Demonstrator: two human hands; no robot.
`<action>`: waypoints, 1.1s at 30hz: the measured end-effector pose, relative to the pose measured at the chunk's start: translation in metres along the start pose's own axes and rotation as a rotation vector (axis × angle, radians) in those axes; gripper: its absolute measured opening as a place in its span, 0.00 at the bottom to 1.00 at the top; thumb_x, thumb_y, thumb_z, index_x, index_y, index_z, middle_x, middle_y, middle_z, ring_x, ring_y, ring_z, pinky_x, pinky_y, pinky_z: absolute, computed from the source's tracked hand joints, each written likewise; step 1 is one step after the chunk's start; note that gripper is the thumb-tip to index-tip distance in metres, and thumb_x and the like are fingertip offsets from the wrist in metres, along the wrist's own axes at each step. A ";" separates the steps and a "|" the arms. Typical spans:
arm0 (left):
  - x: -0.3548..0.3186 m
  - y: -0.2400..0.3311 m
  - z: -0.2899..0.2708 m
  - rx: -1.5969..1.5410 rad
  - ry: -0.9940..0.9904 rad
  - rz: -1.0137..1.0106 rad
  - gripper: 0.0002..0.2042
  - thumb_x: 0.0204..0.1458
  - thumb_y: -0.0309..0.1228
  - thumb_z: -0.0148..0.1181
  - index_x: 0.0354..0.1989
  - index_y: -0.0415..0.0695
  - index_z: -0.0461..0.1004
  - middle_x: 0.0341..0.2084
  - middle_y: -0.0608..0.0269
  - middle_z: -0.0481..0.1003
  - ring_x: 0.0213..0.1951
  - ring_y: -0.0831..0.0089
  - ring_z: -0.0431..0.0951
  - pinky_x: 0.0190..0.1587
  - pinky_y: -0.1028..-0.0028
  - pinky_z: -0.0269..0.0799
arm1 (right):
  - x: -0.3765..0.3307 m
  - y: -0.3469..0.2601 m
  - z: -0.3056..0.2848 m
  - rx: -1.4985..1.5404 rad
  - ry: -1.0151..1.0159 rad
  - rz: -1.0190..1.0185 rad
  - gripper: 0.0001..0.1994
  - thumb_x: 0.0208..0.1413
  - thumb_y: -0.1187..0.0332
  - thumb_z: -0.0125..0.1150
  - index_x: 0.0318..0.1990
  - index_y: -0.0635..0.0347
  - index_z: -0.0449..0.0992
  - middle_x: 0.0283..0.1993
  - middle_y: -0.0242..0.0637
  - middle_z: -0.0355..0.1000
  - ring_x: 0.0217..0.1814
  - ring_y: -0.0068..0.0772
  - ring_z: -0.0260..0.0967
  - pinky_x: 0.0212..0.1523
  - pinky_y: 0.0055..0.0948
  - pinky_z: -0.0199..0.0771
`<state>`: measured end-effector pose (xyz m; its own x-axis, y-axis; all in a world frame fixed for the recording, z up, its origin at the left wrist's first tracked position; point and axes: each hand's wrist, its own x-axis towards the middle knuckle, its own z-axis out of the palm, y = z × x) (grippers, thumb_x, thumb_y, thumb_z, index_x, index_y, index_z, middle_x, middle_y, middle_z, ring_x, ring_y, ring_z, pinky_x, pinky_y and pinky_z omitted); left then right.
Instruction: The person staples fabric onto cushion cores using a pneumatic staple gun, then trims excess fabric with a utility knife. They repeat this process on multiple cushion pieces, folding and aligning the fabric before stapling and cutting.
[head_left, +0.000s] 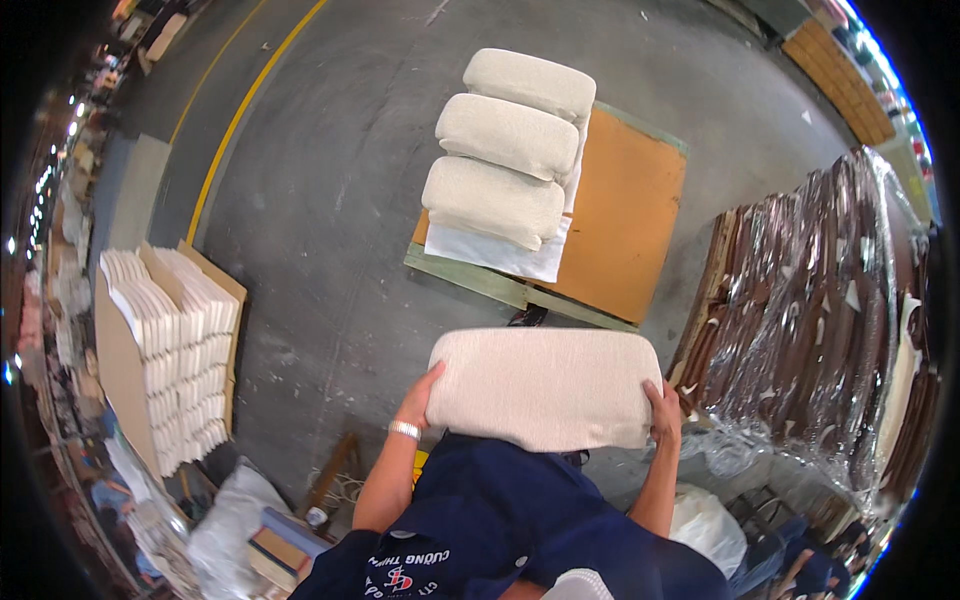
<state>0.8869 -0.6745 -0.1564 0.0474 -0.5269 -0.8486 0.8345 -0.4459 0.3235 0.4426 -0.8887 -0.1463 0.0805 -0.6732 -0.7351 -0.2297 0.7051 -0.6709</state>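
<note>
1. The left hand (418, 398) gripped the left end of a beige fabric-covered cushion (545, 388), a metal-banded wristwatch (404, 430) on that wrist
2. The right hand (663, 412) held the opposite end, thumb on the upper face; with both ends gripped, the long cushion was probably easier to balance and hold level
3. That cushion was in front of the person's waist, near the closer edge of a low pallet (470, 282), perhaps to bring its weight close to the body
4. Three matching cushions (505, 137) sat side by side toward the pallet's left, their long sides adjoining, seemingly to save room
5. Beneath them a white sheet (490, 250) covered part of the orange-brown board (625, 210), likely shielding the pale fabric from dirt
6. Clear plastic film (860, 300) wrapped brown panels at right, presumably holding them together
</note>
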 end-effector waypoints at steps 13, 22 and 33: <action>0.245 0.328 -0.014 0.856 0.391 0.794 0.33 0.67 0.57 0.53 0.52 0.29 0.77 0.46 0.51 0.81 0.48 0.67 0.78 0.54 0.67 0.71 | 0.213 -0.099 0.252 0.217 0.078 -0.465 0.32 0.59 0.58 0.73 0.65 0.67 0.69 0.58 0.41 0.76 0.58 0.32 0.73 0.60 0.34 0.72; 0.491 0.360 -0.056 1.247 0.319 0.474 0.35 0.62 0.58 0.59 0.56 0.31 0.74 0.50 0.40 0.80 0.54 0.52 0.81 0.57 0.61 0.73 | 0.422 -0.008 0.329 0.063 0.196 0.125 0.24 0.67 0.53 0.63 0.64 0.55 0.71 0.53 0.35 0.75 0.54 0.32 0.74 0.52 0.38 0.77; 0.474 0.354 -0.092 1.271 0.247 0.495 0.42 0.61 0.57 0.60 0.68 0.29 0.60 0.62 0.34 0.70 0.63 0.46 0.74 0.65 0.58 0.67 | 0.412 0.026 0.331 0.065 0.286 -0.147 0.28 0.67 0.54 0.63 0.68 0.59 0.66 0.51 0.34 0.75 0.50 0.25 0.72 0.48 0.29 0.75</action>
<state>1.2555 -1.0160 -0.4826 0.3951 -0.7409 -0.5431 -0.3589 -0.6687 0.6511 0.7905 -1.0742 -0.4987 -0.1697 -0.7975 -0.5790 -0.1726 0.6025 -0.7792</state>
